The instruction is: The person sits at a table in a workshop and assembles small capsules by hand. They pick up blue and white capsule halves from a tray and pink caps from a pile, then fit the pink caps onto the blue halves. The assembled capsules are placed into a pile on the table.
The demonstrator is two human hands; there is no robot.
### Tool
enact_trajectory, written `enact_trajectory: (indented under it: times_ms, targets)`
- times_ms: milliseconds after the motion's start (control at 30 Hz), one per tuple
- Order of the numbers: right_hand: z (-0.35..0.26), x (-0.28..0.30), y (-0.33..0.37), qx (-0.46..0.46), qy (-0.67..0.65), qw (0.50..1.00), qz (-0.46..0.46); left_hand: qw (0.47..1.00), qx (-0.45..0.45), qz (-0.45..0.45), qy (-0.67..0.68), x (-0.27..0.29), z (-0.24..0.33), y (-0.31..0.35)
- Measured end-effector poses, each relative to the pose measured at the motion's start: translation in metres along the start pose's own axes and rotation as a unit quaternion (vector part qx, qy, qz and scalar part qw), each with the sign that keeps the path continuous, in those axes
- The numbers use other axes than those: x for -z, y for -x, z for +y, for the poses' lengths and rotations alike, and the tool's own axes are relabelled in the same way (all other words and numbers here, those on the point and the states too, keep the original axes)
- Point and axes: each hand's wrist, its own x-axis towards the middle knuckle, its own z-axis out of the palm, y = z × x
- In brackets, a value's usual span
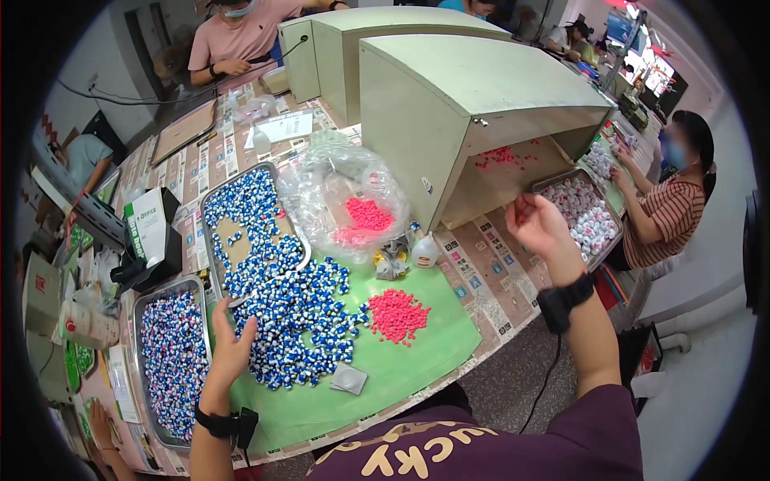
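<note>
My left hand (230, 345) is at the left edge of a large heap of small blue-and-white pieces (301, 329) on a green mat (433, 313). Its thumb stands apart from the fingers, and nothing shows in it. Raised at the right, my right hand (539, 227) hovers before the open front of a grey box-shaped cabinet (417, 120). Its fingers are loosely curled and apart, with no piece visible between them. A small pile of pink pieces (398, 316) lies beside the blue heap. More pink pieces (501, 156) are scattered inside the cabinet.
A metal tray (200, 232) of blue-and-white pieces adjoins the heap; another tray (138, 353) stands left. Behind are a clear plastic bag (317, 172) with pink pieces and a small white bottle (425, 252). A grey square (349, 378) lies in front. A person (666, 192) works at the right.
</note>
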Motion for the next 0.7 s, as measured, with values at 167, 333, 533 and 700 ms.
enact_trajectory:
  times_ms: [167, 333, 533, 700]
  targets:
    - [-0.045, 0.021, -0.093, 0.057, 0.050, 0.978, -0.193, 0.999, 0.031, -0.010, 0.008, 0.002, 0.007, 0.004]
    - [-0.011, 0.005, -0.098, 0.168, 0.100, 0.978, -0.076, 0.998, 0.045, -0.033, -0.026, 0.029, 0.040, 0.052]
    - [0.070, -0.005, 0.026, 0.338, 0.383, 0.860, -0.006, 0.999, 0.030, -0.020, -0.012, 0.003, 0.066, 0.095]
    - [0.141, -0.012, 0.105, 0.284, 0.632, 0.696, -0.188, 0.999, 0.020, 0.020, -0.041, -0.026, 0.075, 0.103]
